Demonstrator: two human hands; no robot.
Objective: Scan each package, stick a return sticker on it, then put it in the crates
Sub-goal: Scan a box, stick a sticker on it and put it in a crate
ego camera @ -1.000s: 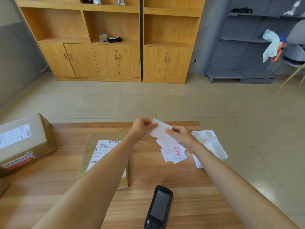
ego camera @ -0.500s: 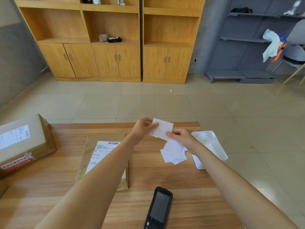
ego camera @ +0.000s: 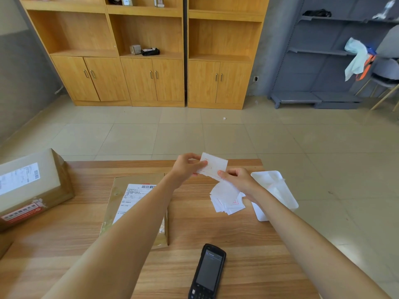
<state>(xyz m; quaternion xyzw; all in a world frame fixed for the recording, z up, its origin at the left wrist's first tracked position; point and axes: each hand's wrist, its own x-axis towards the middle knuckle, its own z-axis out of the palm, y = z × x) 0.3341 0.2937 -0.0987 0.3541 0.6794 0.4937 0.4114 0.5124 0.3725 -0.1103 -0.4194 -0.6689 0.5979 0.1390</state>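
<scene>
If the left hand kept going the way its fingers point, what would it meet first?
Probably the right hand: the left hand points rightward along the sticker sheet that both pinch. Their relative depth is unclear.

A wooden table (ego camera: 248,244) carries a flat brown parcel (ego camera: 117,197) at its centre, a cardboard box (ego camera: 32,186) at nine o'clock, a handheld scanner (ego camera: 208,271) at six o'clock, loose stickers (ego camera: 226,203) and a white tray (ego camera: 278,190) at two o'clock.

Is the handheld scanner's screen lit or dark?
Dark: the scanner lies face-up on the table, its screen grey and nearly blank.
</scene>
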